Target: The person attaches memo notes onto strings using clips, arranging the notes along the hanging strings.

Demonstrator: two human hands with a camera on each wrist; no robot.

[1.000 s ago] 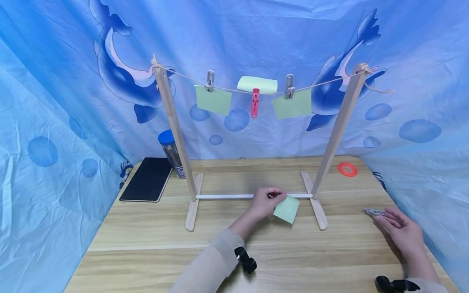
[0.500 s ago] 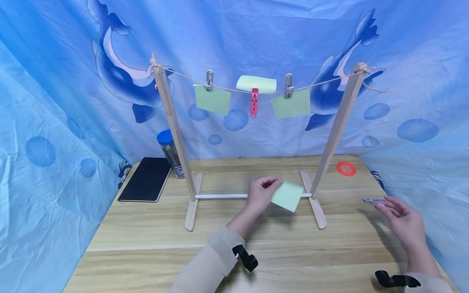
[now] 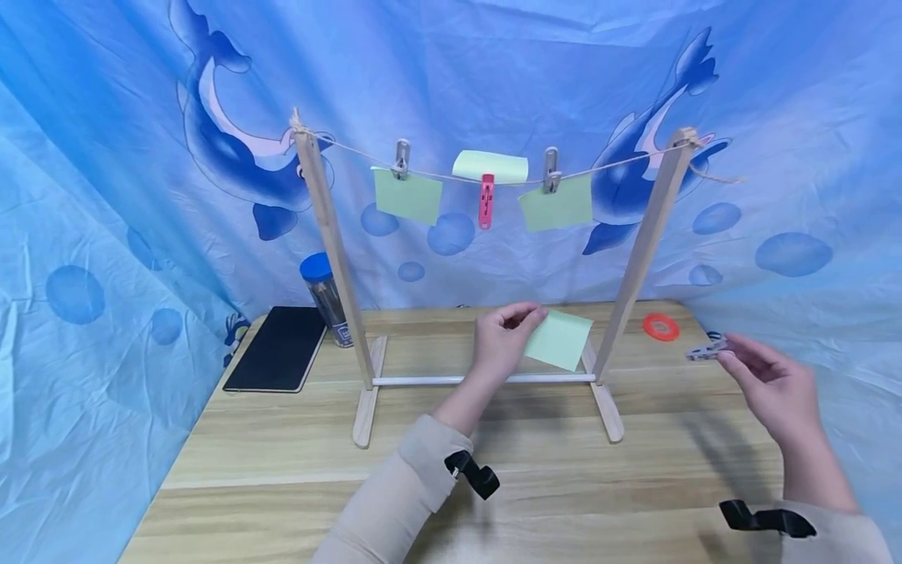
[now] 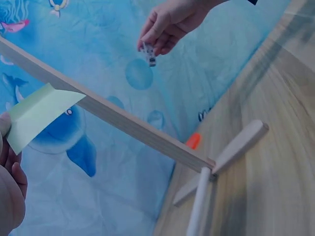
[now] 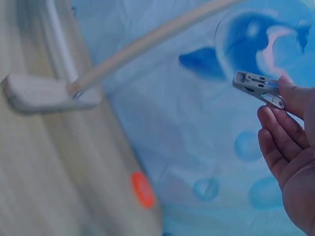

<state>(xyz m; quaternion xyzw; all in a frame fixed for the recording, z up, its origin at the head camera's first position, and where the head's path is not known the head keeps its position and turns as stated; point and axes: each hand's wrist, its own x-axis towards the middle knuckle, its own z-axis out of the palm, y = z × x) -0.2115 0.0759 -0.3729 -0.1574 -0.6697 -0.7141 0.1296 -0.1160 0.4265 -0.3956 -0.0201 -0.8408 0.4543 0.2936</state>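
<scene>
My left hand (image 3: 502, 338) pinches a green sticky note (image 3: 560, 340) by its left edge, above the table and near the rack's white crossbar. In the left wrist view the sticky note (image 4: 42, 115) looks creased. Off to the right, my right hand (image 3: 778, 388) holds a grey clothespin (image 3: 707, 350) between thumb and fingers; the right wrist view shows the clothespin (image 5: 259, 88) pointing away from the palm. On the string (image 3: 606, 166) above hang several green notes: one under a grey clothespin (image 3: 402, 160), one under another grey clothespin (image 3: 552, 171), and a curled one in a pink clothespin (image 3: 486, 202).
The string runs between a left wooden post (image 3: 331, 251) and a right wooden post (image 3: 643, 258), joined low by a white rod (image 3: 423, 381). A black notebook (image 3: 276, 348) and a blue-lidded jar (image 3: 327, 299) stand left. An orange ring (image 3: 661, 327) lies right.
My left hand has lifted the sticky note upward, away from the table. The right hand has risen too, carrying the clothespin slightly left. The hanging notes stay as they were.
</scene>
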